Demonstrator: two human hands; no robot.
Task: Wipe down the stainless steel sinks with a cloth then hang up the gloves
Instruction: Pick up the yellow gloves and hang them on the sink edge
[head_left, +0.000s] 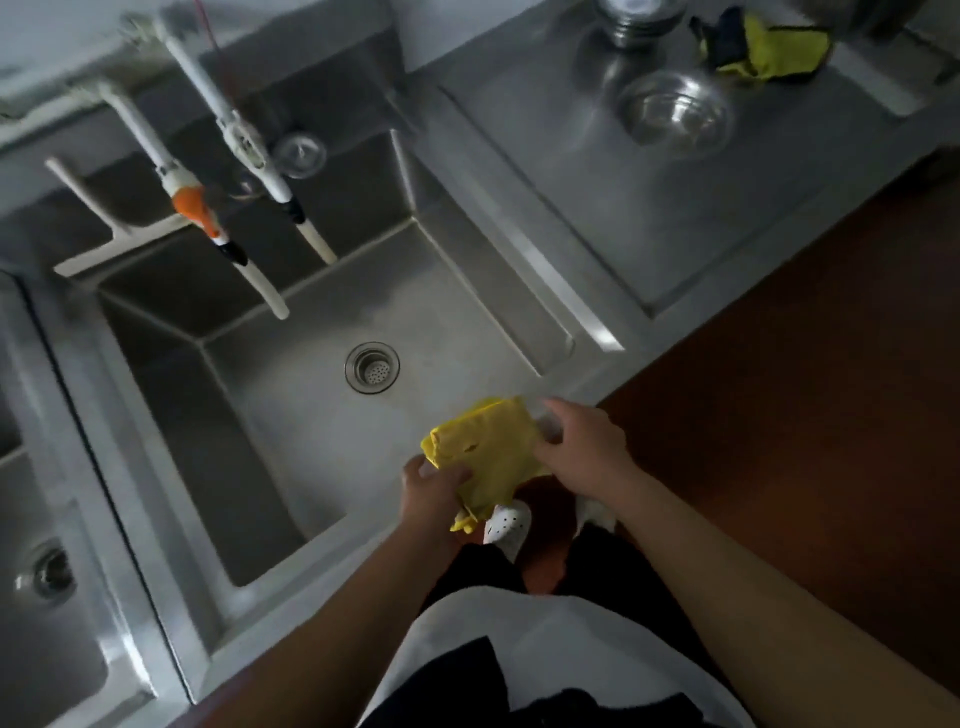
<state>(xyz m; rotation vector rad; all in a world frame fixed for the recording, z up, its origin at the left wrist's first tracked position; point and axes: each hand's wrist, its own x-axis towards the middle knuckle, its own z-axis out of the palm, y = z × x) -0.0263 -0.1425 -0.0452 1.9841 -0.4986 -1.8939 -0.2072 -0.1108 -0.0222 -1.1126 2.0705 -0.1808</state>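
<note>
A yellow cloth is bunched between both my hands above the front rim of the middle stainless steel sink. My left hand grips its lower left corner. My right hand holds its right side. The sink has a round drain strainer in its floor. A second sink lies to the left, only partly in view. Another yellow and dark item, cloth or gloves, I cannot tell which, lies crumpled at the far right of the counter.
Two white tap pipes hang over the back of the middle sink, one with an orange fitting. A steel bowl and stacked steel bowls stand on the drainboard at right. Brown floor lies to the right.
</note>
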